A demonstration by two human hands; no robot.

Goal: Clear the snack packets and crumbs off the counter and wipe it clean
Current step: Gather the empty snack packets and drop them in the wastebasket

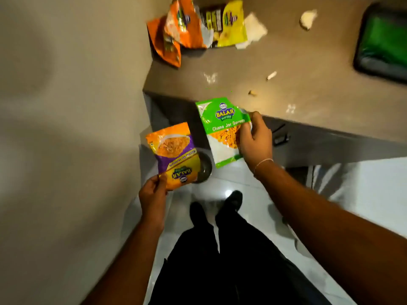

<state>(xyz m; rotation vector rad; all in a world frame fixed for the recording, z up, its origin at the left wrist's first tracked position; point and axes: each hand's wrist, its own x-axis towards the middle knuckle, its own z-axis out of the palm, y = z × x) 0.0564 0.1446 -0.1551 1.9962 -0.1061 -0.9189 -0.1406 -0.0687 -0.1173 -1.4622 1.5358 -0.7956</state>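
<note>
My left hand [153,194] grips an orange and purple snack packet [170,153] by its lower corner, held over the floor beside the counter. My right hand [255,137] holds a green and white snack packet [222,128] at its right edge, just off the counter's front edge. Below the two packets a dark round bin [204,168] stands on the floor. On the brown counter [308,69], at the back left, lie two orange packets [176,31] and a yellow packet [233,23]. Crumbs [252,92] and a pale scrap [271,75] are scattered mid-counter.
A white crumpled tissue [308,17] and a white paper piece [254,29] lie at the back of the counter. A dark tray with a green surface [383,40] sits at the right. A beige wall [66,106] bounds the left side. My legs and shoes stand on a glossy tiled floor [363,190].
</note>
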